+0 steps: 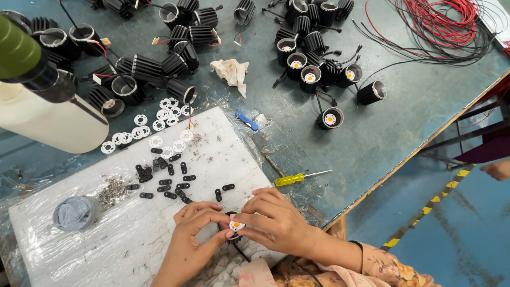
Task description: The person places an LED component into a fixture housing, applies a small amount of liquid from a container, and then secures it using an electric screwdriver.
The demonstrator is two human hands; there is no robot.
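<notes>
My left hand (192, 229) and my right hand (274, 220) meet over a small black finned lamp housing (232, 227) near the front of the white foam board (95, 244). Both hands grip it. Its white face with an orange centre shows between my fingertips, and a black wire runs down from it. Most of the housing is hidden by my fingers. Small black oblong clips (169, 183) lie scattered just beyond my hands. White ring discs (159, 127) lie further back at the board's far edge.
Several black finned housings (313, 64) are heaped at the back of the blue-green table (382, 133). A white bottle (48, 119) stands at left. A yellow screwdriver (297, 178), blue clip (247, 120), crumpled rag (231, 72), screws (112, 191), grey-filled cup (74, 213) and red wires (441, 24) lie around.
</notes>
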